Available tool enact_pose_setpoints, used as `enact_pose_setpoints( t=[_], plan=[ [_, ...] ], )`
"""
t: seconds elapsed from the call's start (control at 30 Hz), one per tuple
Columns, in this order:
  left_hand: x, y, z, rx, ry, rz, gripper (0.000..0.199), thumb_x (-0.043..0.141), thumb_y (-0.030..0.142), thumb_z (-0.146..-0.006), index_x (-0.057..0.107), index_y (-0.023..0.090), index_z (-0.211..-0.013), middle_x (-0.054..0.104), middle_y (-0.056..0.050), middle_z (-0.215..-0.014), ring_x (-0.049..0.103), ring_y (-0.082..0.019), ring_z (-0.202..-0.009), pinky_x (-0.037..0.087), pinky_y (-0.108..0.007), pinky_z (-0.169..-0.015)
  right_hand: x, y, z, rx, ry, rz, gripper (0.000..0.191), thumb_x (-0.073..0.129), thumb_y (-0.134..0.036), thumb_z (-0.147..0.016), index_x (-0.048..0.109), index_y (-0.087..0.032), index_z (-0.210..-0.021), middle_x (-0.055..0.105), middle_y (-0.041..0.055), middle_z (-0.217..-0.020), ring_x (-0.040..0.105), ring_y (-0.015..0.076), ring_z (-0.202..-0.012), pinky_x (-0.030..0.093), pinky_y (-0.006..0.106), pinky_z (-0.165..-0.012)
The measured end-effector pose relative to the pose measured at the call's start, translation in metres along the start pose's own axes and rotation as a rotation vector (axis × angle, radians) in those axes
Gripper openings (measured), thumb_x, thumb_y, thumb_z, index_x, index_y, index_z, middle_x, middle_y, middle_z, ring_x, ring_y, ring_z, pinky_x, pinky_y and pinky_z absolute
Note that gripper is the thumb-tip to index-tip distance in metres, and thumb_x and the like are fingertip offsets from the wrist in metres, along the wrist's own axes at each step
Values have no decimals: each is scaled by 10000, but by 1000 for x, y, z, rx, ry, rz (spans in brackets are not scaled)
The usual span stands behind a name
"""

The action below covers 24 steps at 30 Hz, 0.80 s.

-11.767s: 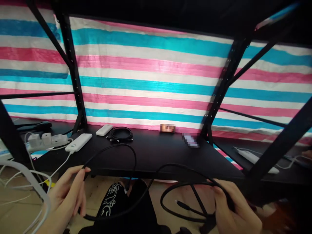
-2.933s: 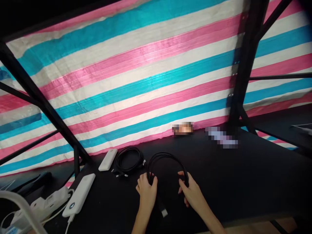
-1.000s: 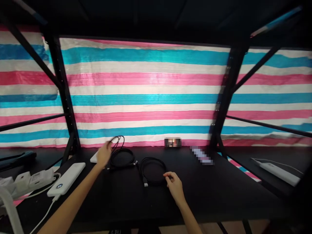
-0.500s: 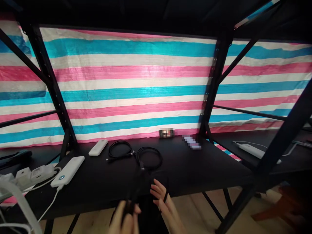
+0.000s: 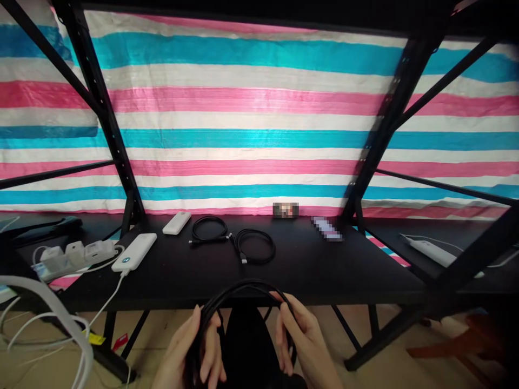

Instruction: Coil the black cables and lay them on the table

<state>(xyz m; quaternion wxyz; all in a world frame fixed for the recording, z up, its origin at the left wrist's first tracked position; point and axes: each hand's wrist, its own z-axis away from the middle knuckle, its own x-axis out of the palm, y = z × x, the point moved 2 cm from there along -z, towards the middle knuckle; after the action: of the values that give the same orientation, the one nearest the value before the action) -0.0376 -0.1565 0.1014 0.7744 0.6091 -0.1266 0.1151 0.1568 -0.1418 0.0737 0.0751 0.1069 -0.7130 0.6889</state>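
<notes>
A loosely coiled black cable (image 5: 243, 285) arches between my two hands, in front of the shelf's edge. My left hand (image 5: 198, 346) is closed around the bundled strands on the left side of the coil. On the other side, my right hand (image 5: 298, 329) grips the coil between thumb and fingers. Further back on the black shelf (image 5: 324, 275) lie two coiled black cables, one on the left (image 5: 210, 229) and one on the right (image 5: 255, 246), with their connector ends showing. The lower part of the held coil is partly hidden by my hands.
White power banks, one nearer (image 5: 135, 251) and one further back (image 5: 177, 222), lie at the left. A power strip (image 5: 77, 259) holds several white chargers. Two pixelated objects rest at the back right. Black metal posts (image 5: 381, 129) frame the shelf before a striped sheet (image 5: 243, 102).
My right hand, earlier with fingers spread beside a cable strand, now grips the coil. The held cable has become an arched loop between both hands. The view has shifted slightly.
</notes>
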Motion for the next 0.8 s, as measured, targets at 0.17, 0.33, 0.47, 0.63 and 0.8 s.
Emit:
enact_pose_setpoints(
  t=[0.17,0.33,0.47,0.63,0.8],
  plan=[
    [-3,19,3,115,6,-23,453,608,619,-754,619,190,-607,516,2,-433,528,-158,-487,492,-265,-555,1,-20,-2,-95,35,1,373,549,-520,-879,606,-157,-939,648,15,-619,609,119,-431,472,209,-447],
    [-3,43,-9,225,27,-50,461,610,604,-761,610,180,-580,560,-6,-490,534,-152,-500,495,-268,-563,7,-40,-17,-56,159,-78,463,653,-613,-745,587,-157,-793,688,59,-750,675,177,-616,554,253,-496],
    [-10,60,-33,291,129,-8,453,711,597,-667,674,176,-831,702,-54,-841,655,-222,-796,533,-307,-748,-10,-42,-33,-56,392,-239,525,758,-613,-614,579,-193,-874,653,1,-768,672,180,-683,560,239,-451],
    [-20,67,-67,307,181,159,395,810,487,-602,649,208,-831,651,21,-770,565,-120,-591,508,-221,-601,-61,-35,-47,-92,588,-612,515,906,-325,-492,591,-240,-891,508,-123,-655,487,14,-455,485,115,-420],
    [-45,84,-83,409,279,311,333,836,418,-595,594,216,-706,569,70,-863,354,-65,-523,450,-170,-492,-100,-36,-51,-182,547,-785,362,852,-143,-584,597,-203,-833,415,-130,-596,280,-22,-326,324,69,-281]
  ],
)
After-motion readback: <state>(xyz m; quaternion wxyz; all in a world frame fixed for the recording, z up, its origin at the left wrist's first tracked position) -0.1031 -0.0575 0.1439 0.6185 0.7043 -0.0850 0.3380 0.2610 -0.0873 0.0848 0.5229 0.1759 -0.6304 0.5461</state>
